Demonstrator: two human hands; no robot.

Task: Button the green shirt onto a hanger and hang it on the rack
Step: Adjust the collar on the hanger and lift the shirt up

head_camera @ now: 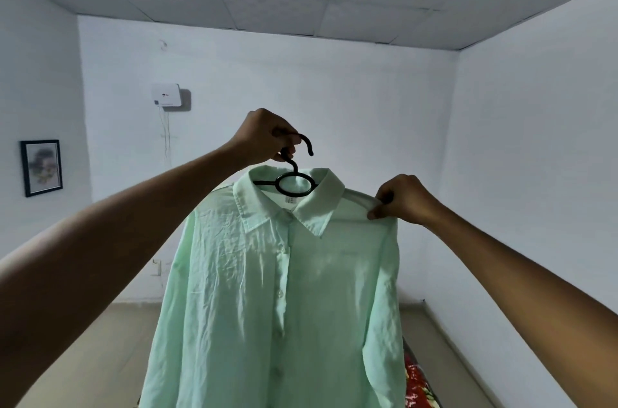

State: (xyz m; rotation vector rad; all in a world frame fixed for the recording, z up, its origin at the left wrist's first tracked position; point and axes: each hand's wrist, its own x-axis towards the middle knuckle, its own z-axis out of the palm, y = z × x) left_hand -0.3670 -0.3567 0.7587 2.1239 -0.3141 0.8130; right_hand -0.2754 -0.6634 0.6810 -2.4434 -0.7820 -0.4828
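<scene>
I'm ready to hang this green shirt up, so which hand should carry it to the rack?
Left hand: it already grips the black hanger by its hook. The right hand only pinches the shirt shoulder.

Two bare forearms are showing, with no sleeves, watch, bracelet or rings covering them. The left hand (264,138) and the right hand (406,198) are both showing ungloved, with short, unpainted fingernails on the few fingers facing the camera.

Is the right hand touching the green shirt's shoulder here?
Touching. The head view shows the right hand pinching a fold of the pale green button-up shirt at its shoulder, fabric caught between thumb and fingers.
</scene>
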